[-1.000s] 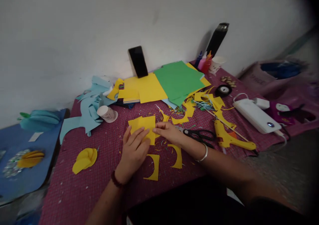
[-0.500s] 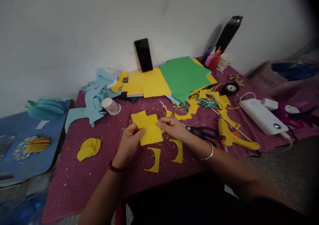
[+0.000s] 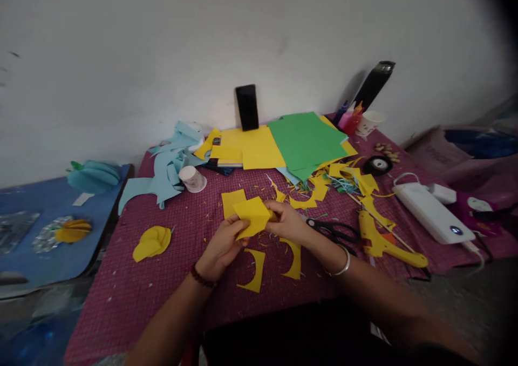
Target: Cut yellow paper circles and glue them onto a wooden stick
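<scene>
Between my two hands a square of yellow paper (image 3: 251, 216) is held up off the table, tilted toward me. My left hand (image 3: 226, 239) pinches its left edge with the thumb on top. The fingers of my right hand (image 3: 285, 220) are closed on its right side. Behind it another yellow paper piece (image 3: 230, 200) lies flat on the cloth. Just in front of my hands are two curved yellow offcuts (image 3: 256, 274). Black-handled scissors (image 3: 334, 228) lie beside my right wrist, partly hidden by it. Yellow rounded cutouts (image 3: 152, 243) sit in a small pile to the left.
A yellow glue gun (image 3: 374, 236) and a white power bank (image 3: 431, 212) lie on the right. Green sheets (image 3: 309, 142), a leaning phone (image 3: 247, 107) and glue bottles (image 3: 353, 119) are at the back. A paper cup (image 3: 192, 178) stands near blue scraps (image 3: 168, 166). Left is a blue surface (image 3: 52, 263).
The yellow square has been lifted and tilted between my hands, leaving another piece visible behind it. My right hand has moved onto its right edge. The camera view has shifted slightly.
</scene>
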{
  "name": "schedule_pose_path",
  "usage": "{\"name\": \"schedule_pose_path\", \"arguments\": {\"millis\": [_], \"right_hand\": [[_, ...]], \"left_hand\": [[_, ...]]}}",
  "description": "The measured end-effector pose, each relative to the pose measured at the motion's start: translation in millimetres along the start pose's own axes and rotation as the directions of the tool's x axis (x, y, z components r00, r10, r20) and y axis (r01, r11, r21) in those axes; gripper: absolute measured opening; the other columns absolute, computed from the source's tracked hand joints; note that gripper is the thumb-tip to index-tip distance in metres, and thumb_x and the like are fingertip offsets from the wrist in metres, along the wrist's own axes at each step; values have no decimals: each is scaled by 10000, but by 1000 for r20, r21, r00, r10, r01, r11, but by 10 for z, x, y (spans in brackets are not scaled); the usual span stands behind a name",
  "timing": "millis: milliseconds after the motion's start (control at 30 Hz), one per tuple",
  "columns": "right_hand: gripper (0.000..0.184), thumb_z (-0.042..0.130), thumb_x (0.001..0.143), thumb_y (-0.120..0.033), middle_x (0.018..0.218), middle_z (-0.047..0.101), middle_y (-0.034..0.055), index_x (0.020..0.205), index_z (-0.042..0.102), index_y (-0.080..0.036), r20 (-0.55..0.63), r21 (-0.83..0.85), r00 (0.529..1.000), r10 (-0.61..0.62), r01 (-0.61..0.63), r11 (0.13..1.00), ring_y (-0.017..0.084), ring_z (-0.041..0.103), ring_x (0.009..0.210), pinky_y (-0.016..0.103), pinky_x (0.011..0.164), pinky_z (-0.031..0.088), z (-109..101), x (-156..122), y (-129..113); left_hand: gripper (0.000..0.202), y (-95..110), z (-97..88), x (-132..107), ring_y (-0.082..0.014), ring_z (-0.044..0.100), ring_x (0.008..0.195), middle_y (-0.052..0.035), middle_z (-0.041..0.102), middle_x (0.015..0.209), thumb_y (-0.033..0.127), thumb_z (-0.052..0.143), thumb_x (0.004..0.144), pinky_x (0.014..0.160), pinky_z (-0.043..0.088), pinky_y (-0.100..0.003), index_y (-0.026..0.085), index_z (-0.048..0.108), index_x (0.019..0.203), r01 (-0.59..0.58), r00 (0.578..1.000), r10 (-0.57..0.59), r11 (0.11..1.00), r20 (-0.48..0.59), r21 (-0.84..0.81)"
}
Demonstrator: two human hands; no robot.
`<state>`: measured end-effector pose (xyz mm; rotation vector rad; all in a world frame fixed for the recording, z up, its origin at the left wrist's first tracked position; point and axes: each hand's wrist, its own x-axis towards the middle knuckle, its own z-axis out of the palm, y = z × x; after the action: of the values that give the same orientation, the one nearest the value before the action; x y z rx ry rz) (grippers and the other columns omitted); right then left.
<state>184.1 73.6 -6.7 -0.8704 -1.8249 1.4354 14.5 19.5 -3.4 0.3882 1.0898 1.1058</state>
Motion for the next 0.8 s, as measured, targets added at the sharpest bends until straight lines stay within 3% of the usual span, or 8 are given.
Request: {"name": "schedule_pose_path", "arguments": {"millis": [167,333,433,533,633,700,800], "right_hand": [[25,652,747,-213,800,624,19,748,644,-190,-26,-71,992,-127,125,990,174,561,763,277,699,415,27,6,11],[216,640,773,-351,619,539,-16,639,594,-188,-195,130,979,53,-27,991,141,480,593,270,595,388,43,39,106],[255,596,797,-433,670,593,-7,743,621,-185,-216,199,971,104,-60,978,143,512,594,275,588,415,72,49,160],[282,627,766,-465,682,623,0,743,636,-184,-191,241,971,143,-95,966,153,541,612,283,597,441,110,37,164],[256,666,743,-442,683,630,2,731,656,-186,-171,243,971,165,-120,962,154,543,632,282,610,445,76,34,134],[213,676,745,-403,740,640,5,797,670,-198,-245,261,956,161,-95,961,152,552,681,281,653,446,-7,47,111],[290,712,717,-353,830,639,6,972,646,-230,-347,367,923,165,-28,930,152,569,740,285,705,455,-139,65,68]], "left_hand": [[62,-29,-33,27,-59,462,379,-1,596,532,163,656,686,363,311,-161,132,610,712,22,999,-21,999,41,-33],[132,30,-36,2,-119,577,511,-77,662,645,254,591,718,492,452,-217,133,613,765,25,994,-15,995,105,-93],[186,20,8,-43,-142,618,637,-64,693,784,194,662,658,590,487,-249,162,610,833,-95,983,104,994,152,-62],[208,-37,29,-49,-96,552,564,-5,659,714,192,714,687,538,433,-210,162,632,876,-291,956,285,951,65,108],[155,-51,7,-15,-68,496,518,28,621,647,237,718,721,493,381,-183,148,646,827,-391,911,409,895,-45,216],[204,-22,-16,8,-90,555,591,6,668,749,244,727,707,512,408,-188,151,649,872,-419,893,441,887,-87,193],[318,16,-35,33,-145,629,710,-29,702,909,244,751,667,552,478,-222,165,639,953,-387,907,404,910,-116,147]]}}
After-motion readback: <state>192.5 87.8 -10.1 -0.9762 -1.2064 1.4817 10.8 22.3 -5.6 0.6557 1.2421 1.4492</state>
